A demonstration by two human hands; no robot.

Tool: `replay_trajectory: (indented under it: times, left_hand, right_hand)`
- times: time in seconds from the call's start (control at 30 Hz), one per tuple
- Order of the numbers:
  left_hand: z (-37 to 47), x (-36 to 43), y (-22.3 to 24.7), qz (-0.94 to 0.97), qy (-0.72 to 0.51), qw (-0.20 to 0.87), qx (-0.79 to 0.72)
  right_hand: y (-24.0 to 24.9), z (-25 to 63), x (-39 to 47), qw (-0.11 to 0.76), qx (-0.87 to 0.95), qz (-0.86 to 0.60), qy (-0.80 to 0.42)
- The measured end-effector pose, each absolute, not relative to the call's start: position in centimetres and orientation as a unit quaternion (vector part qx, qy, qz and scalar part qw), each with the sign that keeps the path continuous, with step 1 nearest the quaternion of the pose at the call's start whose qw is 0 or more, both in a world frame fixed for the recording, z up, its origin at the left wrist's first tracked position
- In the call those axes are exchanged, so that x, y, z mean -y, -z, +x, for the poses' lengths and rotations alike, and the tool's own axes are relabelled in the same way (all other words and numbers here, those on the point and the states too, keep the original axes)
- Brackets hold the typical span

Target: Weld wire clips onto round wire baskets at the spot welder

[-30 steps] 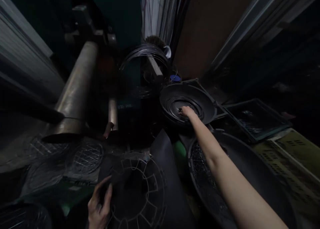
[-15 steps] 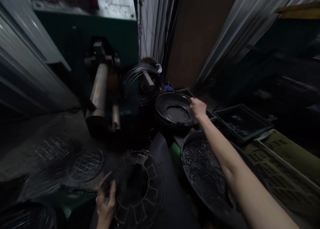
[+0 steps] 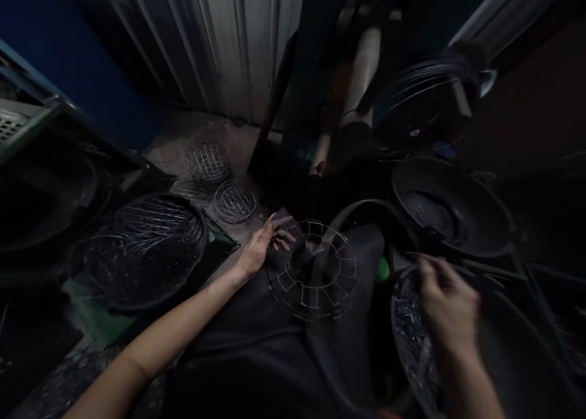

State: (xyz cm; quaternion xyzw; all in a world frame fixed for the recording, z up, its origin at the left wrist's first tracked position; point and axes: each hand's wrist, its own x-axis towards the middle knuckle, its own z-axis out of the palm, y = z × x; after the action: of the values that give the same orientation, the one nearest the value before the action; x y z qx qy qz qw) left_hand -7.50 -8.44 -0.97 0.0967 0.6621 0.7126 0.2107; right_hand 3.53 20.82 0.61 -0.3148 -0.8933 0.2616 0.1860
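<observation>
A round wire frame (image 3: 315, 289) with short loops around its ring lies over the dark cloth on my lap. Beside its left edge is my left hand (image 3: 263, 245), index finger stretched out and the other fingers loosely bent and apart. My right hand (image 3: 451, 300), blurred, is closed above the basin of small wire pieces (image 3: 409, 321) on the right. A smeared thin wire ring (image 3: 364, 203) arches from over the frame towards its fingers, and my right hand appears to grip it. Farther back stands a dark round pan (image 3: 480, 223) with wire rings inside.
Round wire grids (image 3: 235, 201) lie on the floor ahead. To the left, a wide black tub (image 3: 201, 248) holds more wire grids above a green crate (image 3: 98, 315). A machine with a metal cylinder (image 3: 364, 65) stands ahead, near a wire coil (image 3: 412, 80).
The view has swung left. My right hand has come back from the pan towards me, with a blurred wire ring at its fingers. My left hand stays beside the wire frame.
</observation>
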Motion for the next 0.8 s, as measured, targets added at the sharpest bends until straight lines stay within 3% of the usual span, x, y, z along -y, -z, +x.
replay_trajectory:
  times: [0.1, 0.33, 0.8]
  left_hand:
    - [-7.7, 9.0, 2.4, 0.06, -0.694, 0.214, -0.685]
    - [-9.7, 9.7, 7.6, 0.113, -0.475, 0.141, -0.861]
    - [-10.7, 9.4, 8.8, 0.185, -0.398, 0.152, -0.885]
  right_hand:
    - [1.8, 2.4, -19.7, 0.137, 0.89, -0.306, -0.31]
    - [6.7, 0.0, -19.2, 0.096, 0.904, -0.255, -0.328]
    - [7.1, 0.4, -20.1, 0.018, 0.896, -0.238, -0.376]
